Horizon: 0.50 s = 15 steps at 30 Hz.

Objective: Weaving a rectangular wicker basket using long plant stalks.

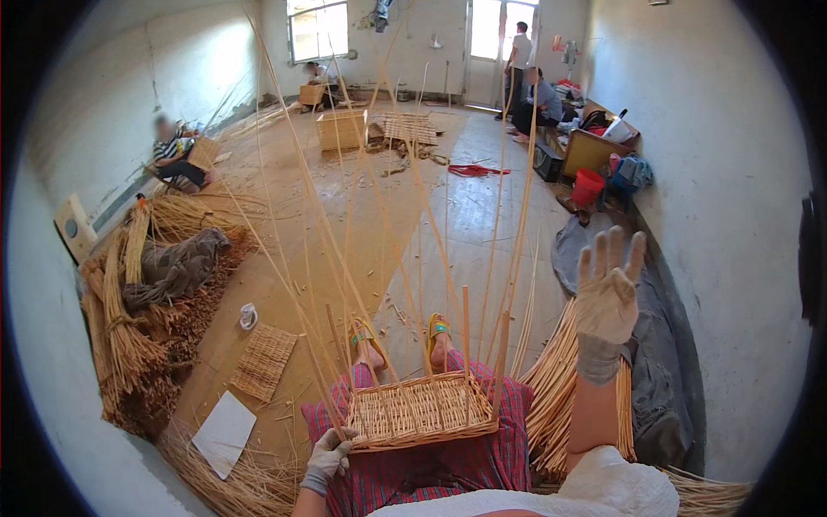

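Note:
A partly woven wicker basket (422, 409) rests on my lap, over a red and blue striped cloth (508, 414). Thicker wooden stakes stand at its corners, and long thin canes (327, 233) rise from its edges, fanning upward. My left hand (329, 455), in a pale work glove, grips the basket's near left corner around the foot of a stake. Gloved as well, my right hand (608, 289) is raised at the right, away from the basket, with fingers spread and nothing in it. Below it lies a bundle of canes (556, 392).
At left are a pile of cane bundles (138, 319), a woven panel (265, 362) and a white board (226, 433). Dark cloth (659, 388) lies along the right wall, near a red bucket (587, 185). Several people sit or stand farther back, near a box-shaped basket (342, 131).

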Each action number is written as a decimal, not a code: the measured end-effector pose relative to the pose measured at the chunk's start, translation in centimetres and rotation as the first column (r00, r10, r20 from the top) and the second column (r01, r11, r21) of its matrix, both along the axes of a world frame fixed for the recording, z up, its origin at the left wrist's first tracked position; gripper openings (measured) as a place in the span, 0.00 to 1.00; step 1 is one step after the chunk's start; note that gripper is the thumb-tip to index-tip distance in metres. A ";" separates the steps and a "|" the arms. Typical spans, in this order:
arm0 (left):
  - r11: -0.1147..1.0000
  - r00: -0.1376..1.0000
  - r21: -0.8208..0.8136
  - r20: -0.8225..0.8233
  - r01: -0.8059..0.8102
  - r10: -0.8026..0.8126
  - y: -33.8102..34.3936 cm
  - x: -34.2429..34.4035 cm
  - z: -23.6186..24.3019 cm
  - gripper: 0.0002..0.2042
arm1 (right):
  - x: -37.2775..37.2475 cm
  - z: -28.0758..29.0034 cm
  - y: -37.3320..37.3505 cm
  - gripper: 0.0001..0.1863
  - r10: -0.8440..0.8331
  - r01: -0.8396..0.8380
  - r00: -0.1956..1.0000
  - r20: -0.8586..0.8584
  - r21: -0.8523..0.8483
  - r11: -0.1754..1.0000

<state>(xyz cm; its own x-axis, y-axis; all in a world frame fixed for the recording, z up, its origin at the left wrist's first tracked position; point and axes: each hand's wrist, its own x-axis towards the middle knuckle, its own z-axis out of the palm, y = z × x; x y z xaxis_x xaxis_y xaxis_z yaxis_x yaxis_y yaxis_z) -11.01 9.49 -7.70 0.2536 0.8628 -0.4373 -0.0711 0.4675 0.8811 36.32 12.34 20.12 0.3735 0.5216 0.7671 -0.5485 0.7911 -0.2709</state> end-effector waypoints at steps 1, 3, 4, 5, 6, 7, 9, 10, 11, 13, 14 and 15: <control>1.000 1.000 -0.007 -0.003 -0.012 0.012 0.0 0.0 0.0 0.09 | 0.6 -1.3 0.2 0.42 0.020 -0.020 1.000 -0.017 0.004 1.000; 1.000 0.998 0.005 -0.054 0.025 -0.025 0.0 0.0 0.1 0.10 | 1.4 -4.0 0.1 0.36 0.189 -0.203 0.976 -0.107 -0.133 0.970; 1.000 0.999 -0.006 -0.048 0.019 -0.019 0.1 0.0 0.2 0.10 | 1.7 -5.2 0.1 0.36 0.143 -0.171 0.979 -0.145 -0.198 0.965; 1.000 0.998 -0.019 -0.056 0.001 -0.002 0.0 -0.1 0.2 0.10 | 1.8 -6.2 -0.2 0.36 0.061 -0.100 0.986 -0.156 -0.251 0.963; 1.000 0.999 -0.026 -0.047 0.006 -0.007 0.1 0.0 0.3 0.11 | 1.9 -6.9 -0.3 0.36 -0.020 -0.029 0.987 -0.160 -0.300 0.954; 0.999 0.999 -0.031 -0.038 0.013 -0.014 0.2 0.0 0.4 0.11 | 1.9 -7.4 -0.3 0.36 -0.009 -0.041 0.987 -0.162 -0.301 0.953; 0.999 0.997 -0.038 -0.069 0.013 -0.015 0.2 0.0 0.4 0.11 | 1.7 -8.0 -0.6 0.39 -0.023 -0.069 0.974 -0.225 -0.395 0.916; 0.999 0.997 -0.029 -0.076 0.026 -0.028 0.2 0.1 0.4 0.11 | 1.6 -8.1 -0.6 0.39 -0.055 -0.062 0.966 -0.255 -0.429 0.901; 0.999 0.995 -0.017 -0.087 0.041 -0.042 0.2 0.1 0.4 0.11 | 1.4 -8.1 -0.6 0.38 -0.051 -0.075 0.963 -0.264 -0.446 0.892; 0.999 0.997 -0.023 -0.072 0.029 -0.030 0.2 0.1 0.3 0.11 | 1.1 -7.9 -0.3 0.37 -0.044 -0.092 0.961 -0.275 -0.463 0.881; 0.999 0.998 -0.027 -0.053 0.027 -0.028 0.2 0.1 0.2 0.11 | 0.9 -7.7 -0.2 0.37 -0.022 -0.110 0.962 -0.272 -0.464 0.879; 0.999 0.998 -0.032 -0.062 0.017 -0.019 0.2 0.0 0.1 0.11 | 0.7 -7.3 -0.1 0.36 -0.002 -0.129 0.963 -0.270 -0.467 0.875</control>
